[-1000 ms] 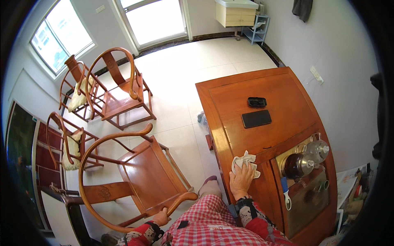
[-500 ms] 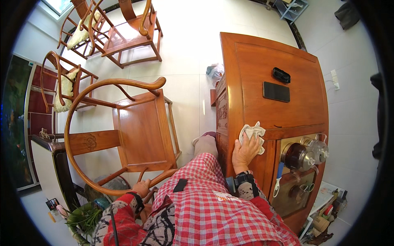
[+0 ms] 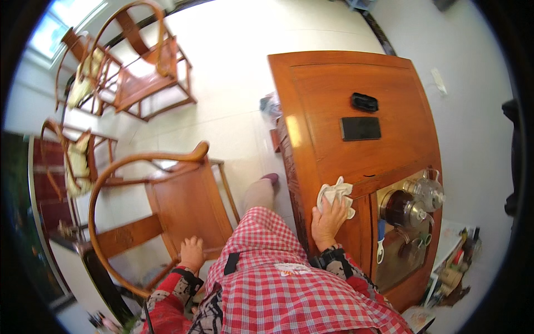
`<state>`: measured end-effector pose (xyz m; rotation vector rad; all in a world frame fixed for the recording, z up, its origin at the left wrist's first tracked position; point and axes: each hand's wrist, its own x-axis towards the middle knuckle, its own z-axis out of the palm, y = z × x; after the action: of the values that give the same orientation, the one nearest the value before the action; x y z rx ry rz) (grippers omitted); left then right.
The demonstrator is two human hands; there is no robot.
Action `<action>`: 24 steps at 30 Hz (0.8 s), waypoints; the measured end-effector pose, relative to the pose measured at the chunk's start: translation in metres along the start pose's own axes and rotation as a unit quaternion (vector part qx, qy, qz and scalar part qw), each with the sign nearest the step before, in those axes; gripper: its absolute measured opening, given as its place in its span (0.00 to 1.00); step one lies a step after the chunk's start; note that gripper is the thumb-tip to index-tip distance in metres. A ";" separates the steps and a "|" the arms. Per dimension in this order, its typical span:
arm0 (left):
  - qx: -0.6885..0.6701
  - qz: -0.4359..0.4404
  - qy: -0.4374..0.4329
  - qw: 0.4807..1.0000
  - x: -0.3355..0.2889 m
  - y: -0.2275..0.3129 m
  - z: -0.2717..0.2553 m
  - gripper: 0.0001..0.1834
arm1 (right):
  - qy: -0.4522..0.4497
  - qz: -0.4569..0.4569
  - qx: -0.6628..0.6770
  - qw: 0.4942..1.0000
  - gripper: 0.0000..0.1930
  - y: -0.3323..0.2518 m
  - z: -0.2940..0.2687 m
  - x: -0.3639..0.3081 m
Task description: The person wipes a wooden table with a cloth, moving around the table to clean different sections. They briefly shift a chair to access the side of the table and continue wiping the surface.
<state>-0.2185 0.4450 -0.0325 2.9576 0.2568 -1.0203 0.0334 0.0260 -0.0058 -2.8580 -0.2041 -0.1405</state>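
Here's the right hand [image 3: 327,224], palm down on the table [image 3: 325,146], fingers a little apart and laid over a crumpled white cloth [image 3: 337,192]. The cloth bunches up past the fingertips, its folds poking out beyond them and to the side. It sits near the table's left edge, just left of the inset tray [image 3: 401,266], with a strip of bare wood between the two.

Over to the left hand [image 3: 192,254]: it's low at the wooden chair [image 3: 186,203], fingers partly bent, back of the hand up, by the near edge of the seat. Whether it grips the armrest or simply rests there, I can't tell; the palm is hidden.

Farther up the table, well apart from the cloth, a dark phone [image 3: 360,128] lies flat, with a small black case [image 3: 364,102] just beyond it. On the right, a glass teapot of dark liquid [image 3: 397,209] stands beside a clear glass pot [image 3: 427,192], and a blue-and-white brush [image 3: 381,236] lies along the tray's left edge.
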 end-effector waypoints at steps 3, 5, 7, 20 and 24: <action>0.006 -0.022 0.153 0.988 0.112 -0.030 -0.090 0.48 | -0.015 0.003 0.014 1.000 0.25 0.001 -0.001 0.000; 0.000 -0.042 0.175 0.984 0.191 -0.056 -0.145 0.53 | -0.019 0.019 0.020 0.999 0.25 0.000 -0.003 0.002; -0.010 -0.049 0.179 0.983 0.261 -0.075 -0.178 0.54 | -0.033 0.027 0.018 0.999 0.24 -0.002 -0.007 0.005; -0.030 0.057 -0.115 0.991 0.358 -0.008 -0.200 0.27 | -0.063 0.152 0.094 0.982 0.26 -0.008 -0.011 0.018; 0.006 0.143 -0.121 0.982 0.355 0.039 -0.209 0.27 | -0.049 0.157 0.081 0.983 0.26 -0.012 -0.005 0.019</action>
<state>0.1906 0.4725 -0.0874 2.7320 -0.1704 -1.3180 0.0497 0.0384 0.0039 -2.6941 0.2074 0.0765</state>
